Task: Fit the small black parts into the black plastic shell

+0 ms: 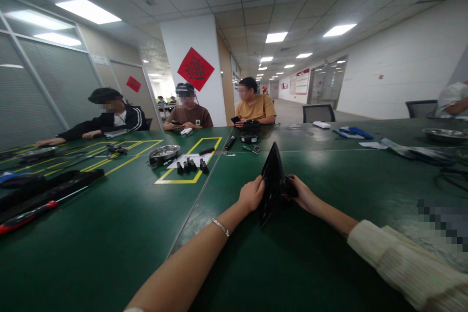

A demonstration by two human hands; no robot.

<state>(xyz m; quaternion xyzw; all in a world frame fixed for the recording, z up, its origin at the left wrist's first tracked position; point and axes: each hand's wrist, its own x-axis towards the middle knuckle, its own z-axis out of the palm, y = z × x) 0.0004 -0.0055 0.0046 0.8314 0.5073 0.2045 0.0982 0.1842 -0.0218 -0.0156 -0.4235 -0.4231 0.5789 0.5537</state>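
Observation:
A flat black panel (271, 183) stands tilted on edge just above the green table, seen nearly edge-on. My left hand (252, 195) grips its left face, thumb pressed on the surface and the other fingers mostly hidden. On the opposite side, my right hand (302, 194) is closed around a dark rounded part (287, 187) that sticks out from the panel's back. That part's exact kind is too dark to make out. A bracelet (221, 227) circles my left wrist.
Several black cylindrical pieces (190, 165) stand by a metal bowl (164, 152) and yellow tape. A red-handled screwdriver (29, 217) lies at left. Farther back are black devices (250, 137) and a blue item (351, 132). Several people sit around the table.

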